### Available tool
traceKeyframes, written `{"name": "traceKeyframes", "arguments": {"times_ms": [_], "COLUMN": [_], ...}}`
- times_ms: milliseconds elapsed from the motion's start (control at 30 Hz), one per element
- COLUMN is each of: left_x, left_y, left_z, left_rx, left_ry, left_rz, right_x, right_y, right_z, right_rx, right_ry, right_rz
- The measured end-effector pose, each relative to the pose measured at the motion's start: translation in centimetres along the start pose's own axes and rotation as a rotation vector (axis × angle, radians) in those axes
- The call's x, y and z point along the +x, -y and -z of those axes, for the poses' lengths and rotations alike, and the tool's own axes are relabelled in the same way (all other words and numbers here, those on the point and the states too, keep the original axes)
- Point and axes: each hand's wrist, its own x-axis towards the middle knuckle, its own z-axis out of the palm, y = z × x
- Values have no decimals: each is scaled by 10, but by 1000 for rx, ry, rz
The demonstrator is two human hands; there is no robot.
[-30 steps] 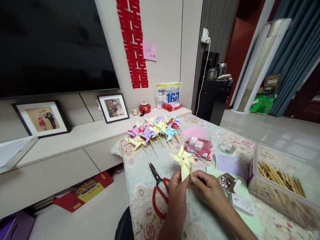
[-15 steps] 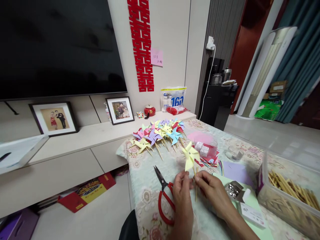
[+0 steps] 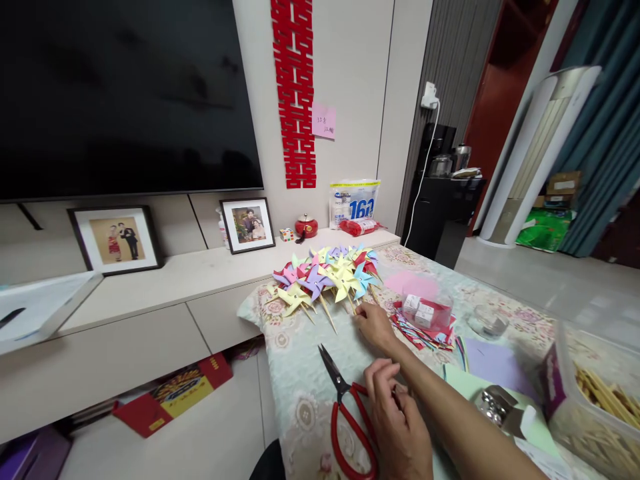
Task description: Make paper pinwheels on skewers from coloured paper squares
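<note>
My right hand reaches forward to the pinwheel pile. Its fingers are closed on the thin wooden stick of a yellow paper pinwheel, whose head rests among the others. My left hand is nearer to me, beside the red handles of the scissors. Its fingers are curled in, and whatever they may hold is hidden. The scissors lie on the flowered cloth with their dark blades pointing away. Purple, blue, red and yellow pinwheels lie heaped at the table's far end, sticks toward me.
Right of my forearm are paper strips, a clear tub with small white boxes and a round clear dish. Closer in, an opened box of shiny pins sits on green paper. A plastic bin of wooden sticks stands far right.
My right hand has carried the yellow pinwheel forward and left onto the pile. My left hand has let go of it and stays back, with its fingers curled. The view has shifted slightly.
</note>
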Motion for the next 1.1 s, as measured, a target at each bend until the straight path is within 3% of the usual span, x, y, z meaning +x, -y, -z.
{"name": "traceKeyframes", "arguments": {"times_ms": [167,333,1100], "left_x": [3,6,6], "left_y": [4,3,2], "left_z": [-4,-5,-3], "left_rx": [19,10,42], "left_ry": [-50,-63,-63], "left_rz": [14,20,22], "right_x": [11,19,11], "right_y": [1,-2,-4], "right_z": [-24,-33,-36], "right_rx": [-42,-70,41], "right_ry": [-3,12,-110], "right_rz": [-25,-38,-2]}}
